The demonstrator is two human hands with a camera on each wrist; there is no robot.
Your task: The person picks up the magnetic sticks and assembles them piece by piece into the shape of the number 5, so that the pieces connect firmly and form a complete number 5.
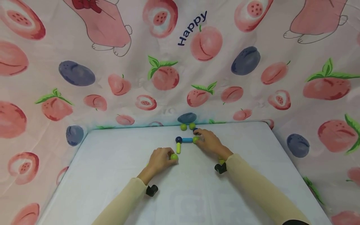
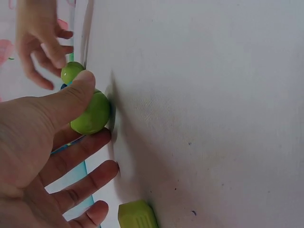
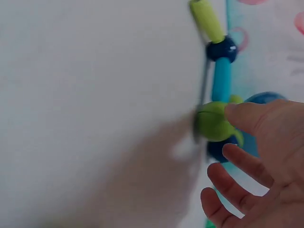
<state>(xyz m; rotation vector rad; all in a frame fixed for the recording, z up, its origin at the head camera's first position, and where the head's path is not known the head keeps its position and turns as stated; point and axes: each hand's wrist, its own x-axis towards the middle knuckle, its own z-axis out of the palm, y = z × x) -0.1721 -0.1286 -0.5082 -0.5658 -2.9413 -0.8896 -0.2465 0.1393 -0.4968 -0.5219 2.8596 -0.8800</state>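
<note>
My left hand (image 1: pixel 161 160) pinches a green ball (image 2: pixel 92 114) between thumb and forefinger, just below the free end of a yellow-green rod (image 1: pixel 178 148). That rod meets a navy ball (image 1: pixel 178 139), from which a blue rod (image 1: pixel 187 140) runs right to another green ball (image 3: pixel 213 122). My right hand (image 1: pixel 209 142) has its thumb against this second green ball and its forefinger close on the other side. Right beside its fingers is another navy ball (image 3: pixel 221 150), partly hidden. The remaining fingers of both hands are loosely bent.
Two green balls (image 1: pixel 183 127) lie at the table's back edge. A yellow-green piece (image 2: pixel 137 215) is near the left hand, and another (image 1: pixel 222 161) shows by the right wrist. Fruit-patterned cloth (image 1: pixel 166 106) hangs behind the white table (image 1: pixel 112 175).
</note>
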